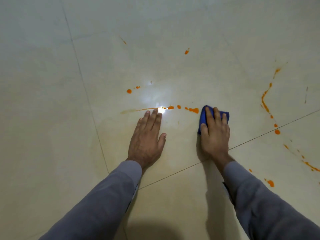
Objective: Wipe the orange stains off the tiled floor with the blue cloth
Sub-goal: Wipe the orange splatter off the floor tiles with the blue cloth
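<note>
Head view, nearest the camera: two grey sleeves [97, 201] extend forward over the tiled floor [52, 101]. A dark grout line runs diagonally beneath both wrists, and a shadow falls on the tile at the lower edge.

Landmark: the blue cloth [203, 118]. It lies folded on the floor, right of centre, just beyond the grout line.

The right hand [214, 130] lies palm-down on top of the blue cloth, fingers straight and pressed flat against it, thumb along the cloth's left edge. Only the cloth's left side and far right corner show past the hand.

The left hand [149, 135] rests flat on bare tile, well to the left of the blue cloth, fingers straight and together, thumb spread toward the cloth. It holds nothing.

Orange stains [194, 110]:
- Immediately left of the cloth's far corner, a blotch nearly touches the cloth. From it a dotted line runs leftward and thins to a streak past the left fingertips, crossing a bright glare spot.
- Beyond that line, left of the cloth, lie several small drops.
- To the right of the cloth, a long curved trail runs from near to far, with separate drops near the grout line.
- Near the right sleeve, right of and nearer than the cloth, lie further smears and a blotch.
- Farthest beyond the cloth sit two isolated marks.
</note>
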